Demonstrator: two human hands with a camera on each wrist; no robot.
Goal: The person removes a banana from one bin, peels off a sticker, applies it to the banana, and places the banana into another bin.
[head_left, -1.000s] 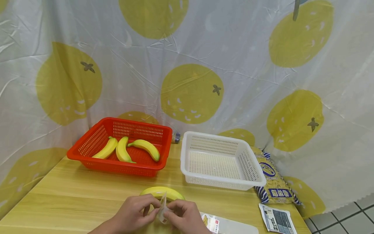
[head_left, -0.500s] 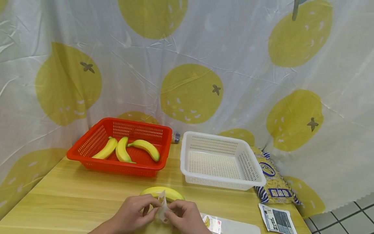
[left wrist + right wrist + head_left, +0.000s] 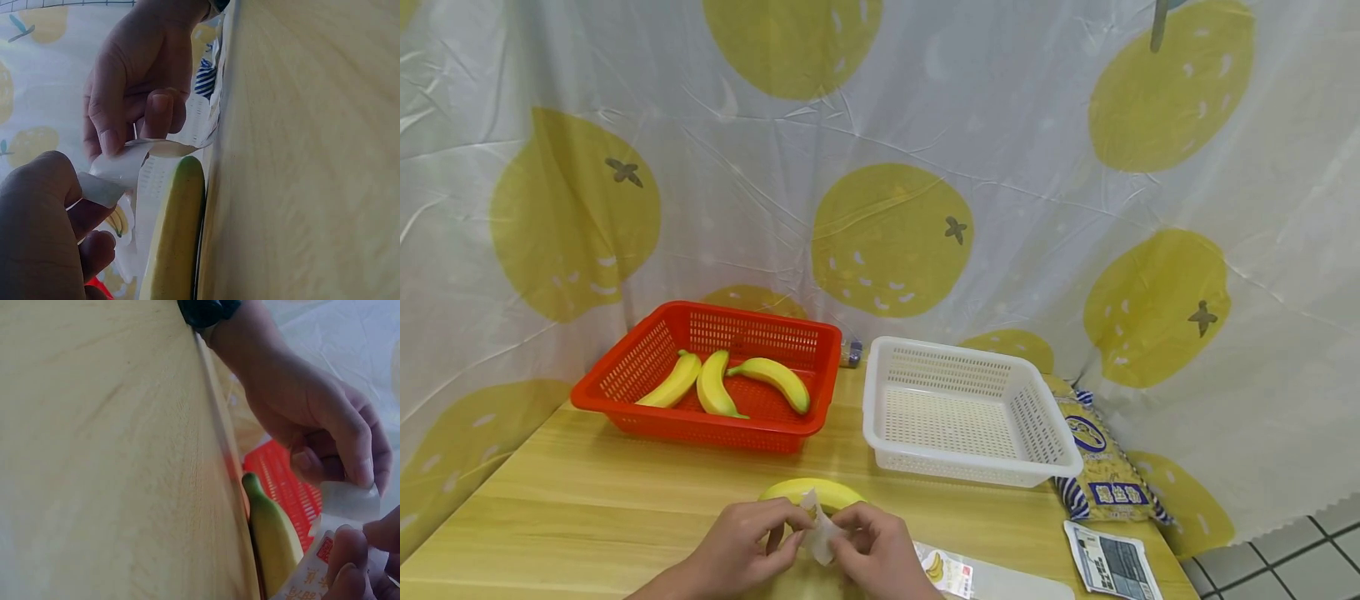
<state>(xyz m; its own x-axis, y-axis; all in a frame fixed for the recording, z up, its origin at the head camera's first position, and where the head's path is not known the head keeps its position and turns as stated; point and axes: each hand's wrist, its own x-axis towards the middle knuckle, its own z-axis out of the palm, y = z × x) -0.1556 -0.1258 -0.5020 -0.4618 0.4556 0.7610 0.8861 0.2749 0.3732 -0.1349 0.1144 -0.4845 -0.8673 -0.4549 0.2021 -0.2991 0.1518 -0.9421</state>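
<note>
**Wood table, 2 hands on 1 small packet**

Wooden table (image 3: 587,517) carries a red basket (image 3: 647,367) at 10 o'clock. At 6 o'clock a banana (image 3: 808,490) lies just behind the left hand (image 3: 741,542) and right hand (image 3: 880,554), whose fingertips pinch a small white packet (image 3: 818,533) between them.

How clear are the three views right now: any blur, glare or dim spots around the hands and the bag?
Head view: evenly lit, sharp, no glare; the hands sit cropped at the bottom edge. Left wrist view: dim, left hand soft and close, small bag and banana readable. Right wrist view: wooden table washed out and blurred; right hand cut by the corner.
</note>
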